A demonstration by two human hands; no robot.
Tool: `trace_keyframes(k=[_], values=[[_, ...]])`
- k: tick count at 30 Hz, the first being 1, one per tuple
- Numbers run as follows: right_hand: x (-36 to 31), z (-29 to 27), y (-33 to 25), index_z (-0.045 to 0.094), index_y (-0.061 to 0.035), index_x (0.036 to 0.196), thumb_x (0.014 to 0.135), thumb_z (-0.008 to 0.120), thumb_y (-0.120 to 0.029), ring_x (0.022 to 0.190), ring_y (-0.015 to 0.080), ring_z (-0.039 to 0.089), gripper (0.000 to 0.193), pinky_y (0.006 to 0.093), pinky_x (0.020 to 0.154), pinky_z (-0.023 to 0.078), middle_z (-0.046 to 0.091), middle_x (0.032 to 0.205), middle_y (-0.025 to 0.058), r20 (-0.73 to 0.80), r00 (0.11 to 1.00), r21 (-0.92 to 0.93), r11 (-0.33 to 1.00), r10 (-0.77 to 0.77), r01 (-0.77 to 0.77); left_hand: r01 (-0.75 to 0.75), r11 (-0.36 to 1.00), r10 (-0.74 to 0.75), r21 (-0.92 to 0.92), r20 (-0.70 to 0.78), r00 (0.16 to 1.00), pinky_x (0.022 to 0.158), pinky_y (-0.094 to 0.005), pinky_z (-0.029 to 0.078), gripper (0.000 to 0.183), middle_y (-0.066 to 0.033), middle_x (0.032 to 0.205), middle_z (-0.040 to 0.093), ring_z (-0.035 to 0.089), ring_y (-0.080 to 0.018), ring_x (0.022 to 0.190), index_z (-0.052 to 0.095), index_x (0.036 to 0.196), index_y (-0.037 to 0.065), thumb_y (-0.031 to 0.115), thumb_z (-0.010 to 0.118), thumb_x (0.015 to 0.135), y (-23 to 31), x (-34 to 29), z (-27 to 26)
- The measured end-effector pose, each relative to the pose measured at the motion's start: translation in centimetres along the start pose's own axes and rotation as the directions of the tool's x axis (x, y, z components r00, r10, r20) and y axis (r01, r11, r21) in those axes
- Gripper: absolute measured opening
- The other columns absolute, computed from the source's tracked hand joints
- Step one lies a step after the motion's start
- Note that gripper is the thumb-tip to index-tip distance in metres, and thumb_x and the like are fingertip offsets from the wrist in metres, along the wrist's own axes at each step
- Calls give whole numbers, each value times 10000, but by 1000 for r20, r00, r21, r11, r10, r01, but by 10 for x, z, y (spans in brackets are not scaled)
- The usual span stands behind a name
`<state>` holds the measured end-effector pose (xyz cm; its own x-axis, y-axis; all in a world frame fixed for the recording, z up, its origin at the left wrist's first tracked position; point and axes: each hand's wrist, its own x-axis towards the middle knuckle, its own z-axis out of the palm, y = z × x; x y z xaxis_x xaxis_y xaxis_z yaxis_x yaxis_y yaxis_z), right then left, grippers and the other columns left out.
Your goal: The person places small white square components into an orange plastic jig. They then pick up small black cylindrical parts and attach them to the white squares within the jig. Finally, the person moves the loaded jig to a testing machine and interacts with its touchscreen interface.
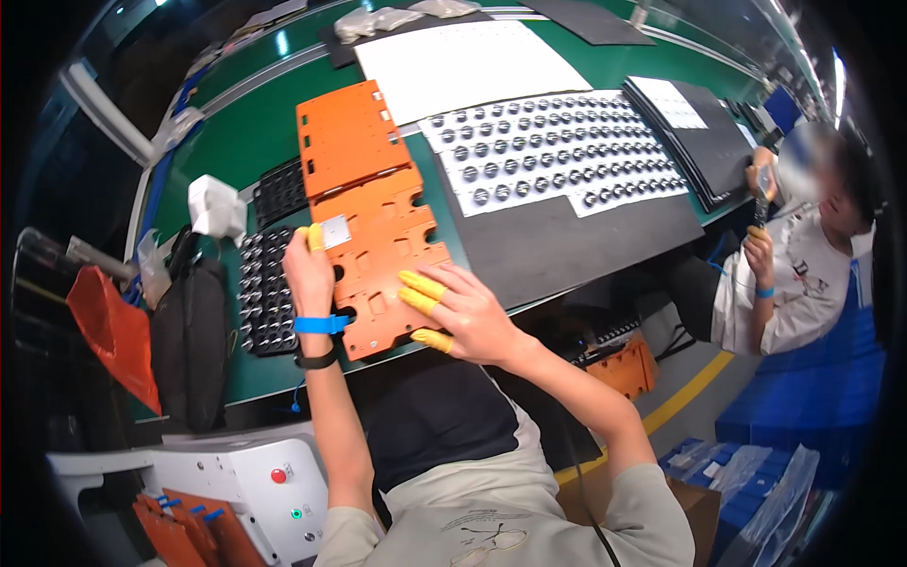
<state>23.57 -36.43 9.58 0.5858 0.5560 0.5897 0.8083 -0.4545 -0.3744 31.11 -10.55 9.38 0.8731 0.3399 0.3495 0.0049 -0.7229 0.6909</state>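
We grip the orange plate [383,274] at the bench's [246,132] near edge: left hand [310,269] clasps its left side, right hand [468,317] lies flat, unclenched. Trays [557,151] remain filled behind.

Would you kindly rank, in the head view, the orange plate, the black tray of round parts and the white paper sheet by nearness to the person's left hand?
1. Orange plate: held by the left hand.
2. Black tray of round parts: just left of it.
3. White paper sheet: far up the table.

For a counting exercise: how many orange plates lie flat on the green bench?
2: the near orange plate lies under both hands, and the far orange plate lies just beyond it, their edges meeting. Others may be hidden.
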Motion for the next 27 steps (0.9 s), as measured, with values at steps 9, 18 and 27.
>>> trace_keyframes(k=[9, 18, 27], values=[[2, -1, -2, 643, -34, 1300, 883, 710, -344, 1344, 345, 510, 524, 493, 1130, 391, 595, 1397, 135, 37, 999, -35, 999, -5, 6, 3, 1000, -2, 11, -27, 1000, 779, -506, 501, 205, -321, 930, 670, 644, -490, 933, 632, 1040, -102, 47, 530, 944, 4, -2, -3], [2, -1, -1, 640, -41, 1310, 890, 698, -352, 1347, 349, 508, 526, 491, 1128, 391, 588, 1408, 138, 42, 999, -42, 999, -1, 3, 20, 999, -19, 29, -35, 999, 781, -511, 503, 212, -320, 942, 672, 642, -491, 947, 631, 1057, -104, 65, 546, 963, 4, -2, -2], [4, -1, -1, 649, -35, 1292, 877, 717, -337, 1343, 352, 514, 517, 500, 1120, 400, 603, 1388, 140, 32, 999, -30, 1000, -1, 2, 11, 989, -23, -150, -82, 996, 696, -429, 486, 284, -267, 870, 667, 620, -440, 789, 606, 999, -80, 183, 512, 1053, 14, 0, -6]])
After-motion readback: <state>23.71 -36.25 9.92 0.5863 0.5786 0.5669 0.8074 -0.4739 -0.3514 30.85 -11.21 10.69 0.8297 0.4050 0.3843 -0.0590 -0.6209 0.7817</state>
